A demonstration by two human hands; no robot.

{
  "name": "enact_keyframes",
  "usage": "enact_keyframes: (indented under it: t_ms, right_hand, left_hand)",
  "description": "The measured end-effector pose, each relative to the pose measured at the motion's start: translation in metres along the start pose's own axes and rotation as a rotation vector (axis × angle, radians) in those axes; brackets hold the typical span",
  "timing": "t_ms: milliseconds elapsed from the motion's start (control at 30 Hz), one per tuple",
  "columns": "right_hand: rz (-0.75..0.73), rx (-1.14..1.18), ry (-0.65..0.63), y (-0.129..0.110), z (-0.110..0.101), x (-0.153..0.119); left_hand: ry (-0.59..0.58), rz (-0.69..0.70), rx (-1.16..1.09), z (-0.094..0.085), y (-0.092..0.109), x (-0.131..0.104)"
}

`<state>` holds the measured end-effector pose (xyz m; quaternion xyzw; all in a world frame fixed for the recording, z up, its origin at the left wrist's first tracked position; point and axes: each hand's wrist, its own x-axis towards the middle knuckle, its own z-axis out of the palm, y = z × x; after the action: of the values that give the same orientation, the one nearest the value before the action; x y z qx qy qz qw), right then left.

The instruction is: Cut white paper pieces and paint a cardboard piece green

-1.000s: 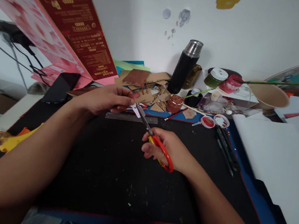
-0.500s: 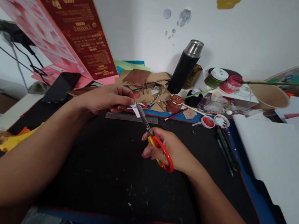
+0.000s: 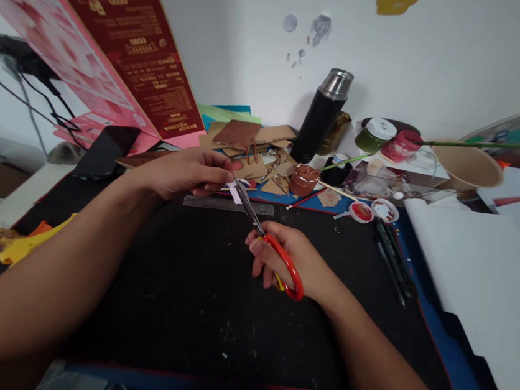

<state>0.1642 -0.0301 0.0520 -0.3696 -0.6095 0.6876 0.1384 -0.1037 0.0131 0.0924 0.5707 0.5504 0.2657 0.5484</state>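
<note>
This side of the grey strip (image 3: 205,202), the right hand (image 3: 288,254) is clutching scissors (image 3: 254,216); over the strip, the blades are meeting white paper (image 3: 235,195), which the left hand (image 3: 187,173) is pinching in its fingertips; beyond, a black flask (image 3: 319,119) is standing.

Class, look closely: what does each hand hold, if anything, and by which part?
The left hand pinches a small white paper piece by its upper end; the right hand holds scissors by their red-and-yellow handles.
</note>
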Motion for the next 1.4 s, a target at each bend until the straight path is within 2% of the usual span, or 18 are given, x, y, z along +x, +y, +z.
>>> enact_keyframes:
  t_ms: [167,433,667,1400]
  right_hand:
    - [-0.041,-0.037,0.05,0.0079,0.0007,0.0008]
    - [-0.027,-0.048,0.085,0.0096,0.0023,0.0014]
    - [-0.033,-0.073,0.1,0.0117,0.0025,0.0024]
    - [-0.066,-0.147,0.122,0.004,0.0038,-0.0006]
  left_hand:
    - [0.011,-0.022,-0.043,0.0009,0.0016,-0.0003]
    - [-0.021,-0.038,-0.007,0.0012,0.0019,0.0012]
    - [0.011,-0.019,0.141,0.0024,0.0034,0.0005]
    - [0.045,0.023,0.205,0.0061,0.0085,-0.0012]
